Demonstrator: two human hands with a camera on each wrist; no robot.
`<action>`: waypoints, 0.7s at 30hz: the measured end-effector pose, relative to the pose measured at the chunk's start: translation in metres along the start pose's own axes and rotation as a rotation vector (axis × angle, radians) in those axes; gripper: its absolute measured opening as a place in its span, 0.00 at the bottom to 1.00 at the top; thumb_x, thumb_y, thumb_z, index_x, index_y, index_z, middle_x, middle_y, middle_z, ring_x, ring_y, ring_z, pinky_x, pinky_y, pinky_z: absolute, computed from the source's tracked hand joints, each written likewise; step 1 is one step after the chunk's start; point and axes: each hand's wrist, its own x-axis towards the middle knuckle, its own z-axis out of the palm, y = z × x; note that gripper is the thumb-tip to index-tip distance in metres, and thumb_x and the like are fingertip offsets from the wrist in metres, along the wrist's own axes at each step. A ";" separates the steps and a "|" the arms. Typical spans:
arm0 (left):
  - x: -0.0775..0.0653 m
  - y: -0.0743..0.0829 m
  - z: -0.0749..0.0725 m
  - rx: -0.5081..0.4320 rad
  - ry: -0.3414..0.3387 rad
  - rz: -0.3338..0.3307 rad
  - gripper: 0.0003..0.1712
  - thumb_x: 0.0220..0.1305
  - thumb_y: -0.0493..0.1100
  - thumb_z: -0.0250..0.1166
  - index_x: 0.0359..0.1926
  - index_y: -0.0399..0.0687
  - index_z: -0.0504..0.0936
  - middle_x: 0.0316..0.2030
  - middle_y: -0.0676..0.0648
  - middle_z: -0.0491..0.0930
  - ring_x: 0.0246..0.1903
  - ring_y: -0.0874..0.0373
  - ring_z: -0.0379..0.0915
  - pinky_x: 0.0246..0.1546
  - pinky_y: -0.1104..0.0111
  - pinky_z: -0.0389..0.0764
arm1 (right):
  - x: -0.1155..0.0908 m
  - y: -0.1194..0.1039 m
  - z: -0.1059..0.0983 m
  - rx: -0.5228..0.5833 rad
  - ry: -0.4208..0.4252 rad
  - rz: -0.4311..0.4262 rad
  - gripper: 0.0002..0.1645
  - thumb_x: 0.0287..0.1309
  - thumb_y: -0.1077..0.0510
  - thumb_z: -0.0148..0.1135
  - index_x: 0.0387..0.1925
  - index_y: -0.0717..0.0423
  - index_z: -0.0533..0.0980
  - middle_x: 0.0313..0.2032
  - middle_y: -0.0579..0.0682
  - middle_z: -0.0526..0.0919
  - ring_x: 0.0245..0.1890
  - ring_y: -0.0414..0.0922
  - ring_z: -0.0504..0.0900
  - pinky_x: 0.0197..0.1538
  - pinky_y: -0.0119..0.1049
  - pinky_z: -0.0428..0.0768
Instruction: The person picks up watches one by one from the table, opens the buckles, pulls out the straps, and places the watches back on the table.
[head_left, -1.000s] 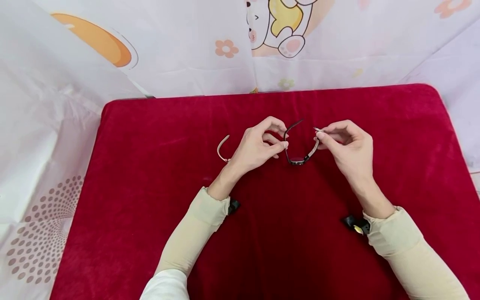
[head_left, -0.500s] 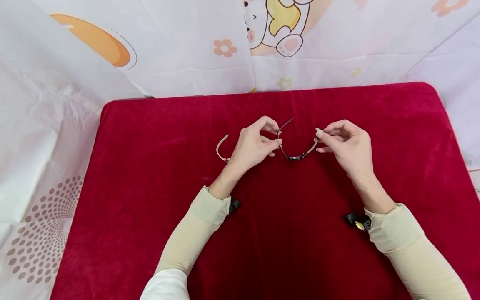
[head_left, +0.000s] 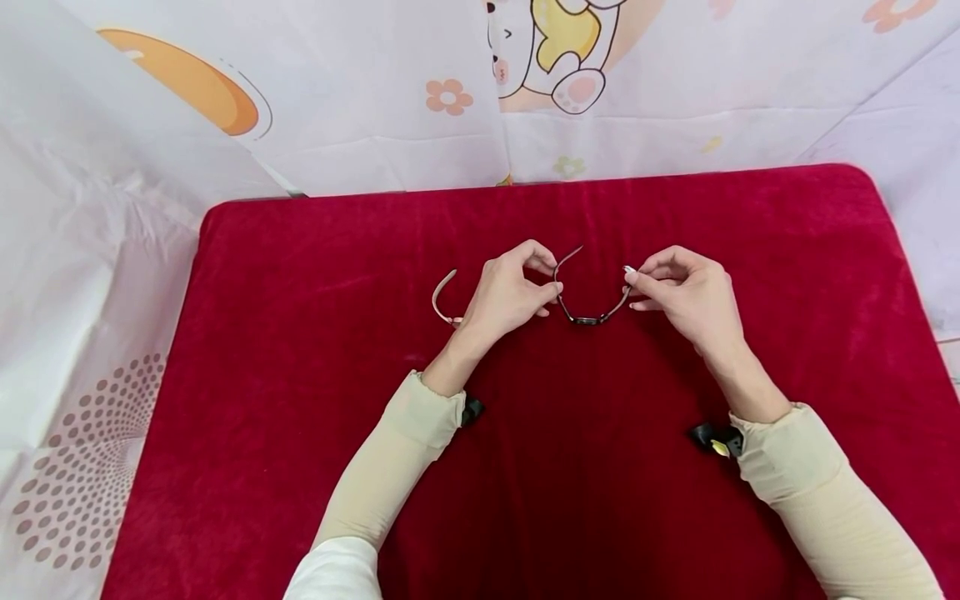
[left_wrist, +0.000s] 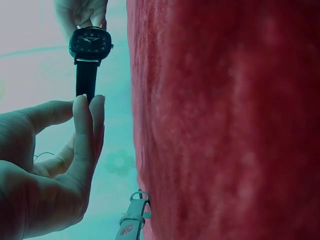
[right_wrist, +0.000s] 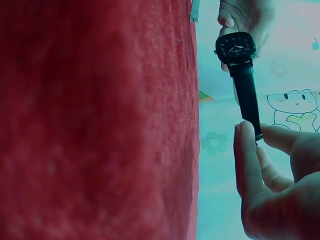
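Observation:
A black wristwatch (head_left: 587, 321) hangs in a wide U between the two hands, its dial toward the person. My left hand (head_left: 510, 287) pinches one half of its strap between thumb and fingers, and that strap end sticks up beyond the fingertips. On the other side, my right hand (head_left: 693, 296) pinches the buckle end of the strap. In the left wrist view the square-rounded dial (left_wrist: 91, 42) shows light numerals and hands. The right wrist view shows the black strap (right_wrist: 246, 95) running down to the right fingertips.
Beside the left wrist, a pale curved strap (head_left: 442, 296) stands on the red cloth-covered table (head_left: 300, 333); a buckle (left_wrist: 140, 196) on it shows in the left wrist view. Behind the table hangs a white printed curtain (head_left: 375, 108).
My left hand has moved a little left, and the watch strap is spread wider. The right hand has shifted slightly left, keeping its hold. The pale strap stays where it was.

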 end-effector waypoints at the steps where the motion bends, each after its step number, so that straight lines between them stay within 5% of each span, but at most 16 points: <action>1: 0.000 0.000 0.000 0.015 0.001 -0.013 0.14 0.59 0.33 0.71 0.45 0.45 0.78 0.43 0.45 0.84 0.28 0.57 0.86 0.25 0.71 0.85 | 0.000 0.000 0.000 -0.025 -0.004 0.005 0.16 0.58 0.60 0.72 0.38 0.69 0.76 0.29 0.50 0.88 0.27 0.42 0.88 0.32 0.38 0.86; 21: 0.003 -0.002 0.004 0.052 -0.047 -0.146 0.15 0.60 0.34 0.72 0.45 0.43 0.78 0.39 0.49 0.83 0.26 0.59 0.85 0.24 0.70 0.85 | 0.009 0.004 -0.003 -0.209 -0.103 0.127 0.17 0.59 0.55 0.72 0.39 0.66 0.78 0.29 0.47 0.88 0.28 0.40 0.87 0.35 0.37 0.87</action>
